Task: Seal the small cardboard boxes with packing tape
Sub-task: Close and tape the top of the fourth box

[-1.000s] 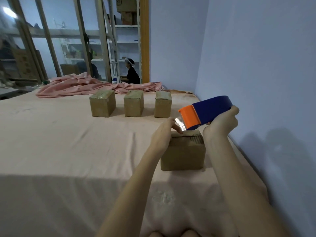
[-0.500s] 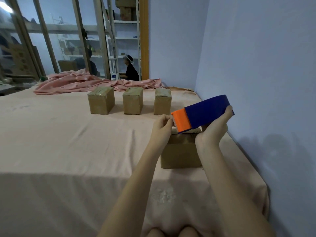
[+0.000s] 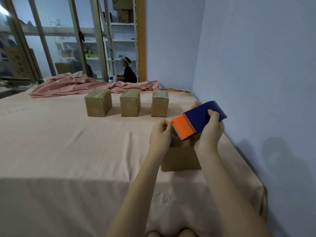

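Head view: right hand [image 3: 209, 135] grips unlabelled tape dispenser [image 3: 198, 121]; left hand [image 3: 159, 136] fingers pinch its tape end.

A tape dispenser [image 3: 199, 121] in deep blue with a bright orange cutter end stands out above a plain brown cardboard box [image 3: 180, 157] on a pale peach cloth [image 3: 68, 151]. Behind it, 3 more brown boxes [image 3: 130, 103] show glossy tops. A pink blanket [image 3: 82, 84] with lighter spots lies bunched beyond them, against a pale lavender-blue wall [image 3: 256, 65].
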The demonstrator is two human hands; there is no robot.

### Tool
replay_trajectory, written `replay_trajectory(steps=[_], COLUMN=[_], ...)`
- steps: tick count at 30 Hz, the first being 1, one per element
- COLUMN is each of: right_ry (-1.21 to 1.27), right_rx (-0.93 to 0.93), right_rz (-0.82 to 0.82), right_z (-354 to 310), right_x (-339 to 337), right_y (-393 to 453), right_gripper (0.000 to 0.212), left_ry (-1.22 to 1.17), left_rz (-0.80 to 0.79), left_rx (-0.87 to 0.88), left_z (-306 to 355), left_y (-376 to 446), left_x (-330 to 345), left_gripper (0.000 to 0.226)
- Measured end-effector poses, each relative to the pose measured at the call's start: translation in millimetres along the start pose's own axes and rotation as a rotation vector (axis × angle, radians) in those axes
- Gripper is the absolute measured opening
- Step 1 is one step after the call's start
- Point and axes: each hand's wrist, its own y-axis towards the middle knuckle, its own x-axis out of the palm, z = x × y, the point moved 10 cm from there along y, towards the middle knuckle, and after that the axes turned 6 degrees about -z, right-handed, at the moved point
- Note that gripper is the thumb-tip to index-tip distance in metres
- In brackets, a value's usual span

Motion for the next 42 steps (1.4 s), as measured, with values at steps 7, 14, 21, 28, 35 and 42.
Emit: replay_trajectory(steps=[7,14,21,28,35,42], right_ry=[0.129,0.068,0.063,-0.199,-0.533,-0.804], right_rx=[0.028,0.076,0.032,-0.344,-0.446,-0.528], right_rz=[0.158,0.166,0.219,0.087,0.058,0.014], right_z=[0.8,-4.2,-18.5,-82.3,-63.6,-50.4], right_x=[-6.5,-4.7,-10.4,-0.7,4.3,30.4], right_y=[6.4,19.7,23.0,23.1,7.5,-2.1], right_gripper=[0.030,0.039,0.027,0.019,0.033,0.044], left_ry=[0.184,0.377,0.377,0.371,-0.003,-0.146], left_rz=[0.092,0.124,0.126,0.154,0.104,0.060], left_rx=[-0.006,0.071,0.123,0.169,0.023,-0.009], left_z=[4.1,8.5,16.4,15.7,-3.9,-7.8], left_y=[-4.4,-10.9,-13.5,-14.0,-4.9,1.0], left_x=[1.1,-11.0,-4.6,-5.3,-11.0,-23.0], left_gripper=[0.030,0.036,0.036,0.036,0.035,0.036])
